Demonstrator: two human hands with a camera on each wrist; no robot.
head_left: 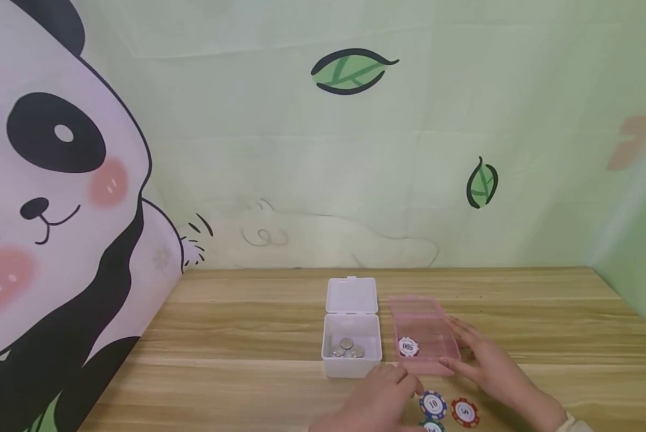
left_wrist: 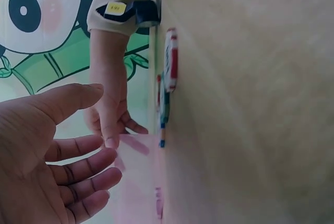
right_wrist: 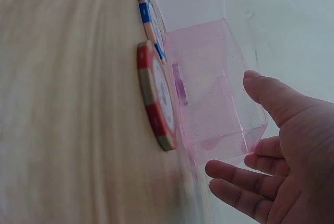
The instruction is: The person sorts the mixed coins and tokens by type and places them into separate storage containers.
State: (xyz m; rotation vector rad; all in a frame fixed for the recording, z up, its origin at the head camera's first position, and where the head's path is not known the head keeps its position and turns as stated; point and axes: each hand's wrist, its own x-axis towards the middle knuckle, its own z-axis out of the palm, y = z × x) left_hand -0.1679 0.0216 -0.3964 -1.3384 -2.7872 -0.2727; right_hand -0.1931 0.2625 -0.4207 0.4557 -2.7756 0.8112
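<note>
My left hand [head_left: 379, 396] is held over the table, left of the loose poker chips, with relaxed fingers; the left wrist view shows nothing in it. At the right side of an open pink translucent box [head_left: 433, 366] is my right hand [head_left: 490, 366], its thumb by the front corner and fingers along the side, loosely extended. A chip marked 500 [head_left: 408, 347] lies inside that box. In front of it are a blue chip marked 10 [head_left: 433, 405], a red chip marked 5 [head_left: 465, 412] and a partly cut-off green chip [head_left: 432, 426]. A red-and-white chip [left_wrist: 171, 59] appears in the left wrist view.
Left of the pink box stands a white box [head_left: 352, 367], lid tipped back, with several silver coins [head_left: 346, 344] inside. The wooden table [head_left: 236, 336] meets a green printed backdrop [head_left: 279, 162] with a panda at the left.
</note>
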